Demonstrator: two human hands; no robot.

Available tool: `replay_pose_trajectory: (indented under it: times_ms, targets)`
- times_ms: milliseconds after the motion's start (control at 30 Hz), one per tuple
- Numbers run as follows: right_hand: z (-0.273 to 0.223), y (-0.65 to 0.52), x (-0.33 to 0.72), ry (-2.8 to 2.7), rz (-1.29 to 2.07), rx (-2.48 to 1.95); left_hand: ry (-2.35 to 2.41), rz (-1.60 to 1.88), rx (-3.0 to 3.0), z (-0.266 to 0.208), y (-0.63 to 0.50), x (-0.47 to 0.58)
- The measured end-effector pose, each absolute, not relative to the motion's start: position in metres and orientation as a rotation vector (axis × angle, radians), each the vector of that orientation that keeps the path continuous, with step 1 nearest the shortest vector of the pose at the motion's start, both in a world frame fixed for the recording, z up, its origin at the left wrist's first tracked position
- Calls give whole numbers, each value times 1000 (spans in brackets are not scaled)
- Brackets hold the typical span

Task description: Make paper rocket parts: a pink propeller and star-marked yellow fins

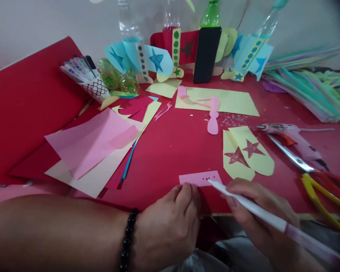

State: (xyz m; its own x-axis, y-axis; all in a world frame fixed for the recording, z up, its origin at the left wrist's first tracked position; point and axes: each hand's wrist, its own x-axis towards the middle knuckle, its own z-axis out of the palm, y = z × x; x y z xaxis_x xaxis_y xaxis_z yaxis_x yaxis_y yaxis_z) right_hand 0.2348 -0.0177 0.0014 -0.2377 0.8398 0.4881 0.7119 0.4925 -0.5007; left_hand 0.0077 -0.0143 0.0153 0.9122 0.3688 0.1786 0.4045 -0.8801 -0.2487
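A small pink paper strip (197,178) lies near the table's front edge, with several dark dots on its right half. My left hand (170,219), a black bead bracelet (127,241) at its wrist, presses curled fingertips on the strip's lower edge. In my right hand (260,211) is a white marker (252,206), its tip at the strip by the dots. Just beyond that hand lie two yellow rounded paper pieces (262,160) bearing brown stars. A pink bow-shaped paper cutout (213,117) rests farther back, partly on a yellow sheet (238,102).
Scissors (303,164) and a pink glue gun (294,138) lie at the right, near bundled pastel strips (300,90). Pink paper sheets (93,139) are piled at the left beside a marker cup (95,87). Decorated bottles and a black phone (206,54) stand at the back.
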Motion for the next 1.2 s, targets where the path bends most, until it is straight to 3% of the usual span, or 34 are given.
replay_pose_trajectory:
  times_ms: [933, 1200]
  targets:
    - [-3, -12, 229, -2147, 344, -1305, -637, -195, -2845, 12, -16, 8]
    - [10, -16, 223, -1959, 395, -1376, -677, -196, -2854, 14, -16, 7]
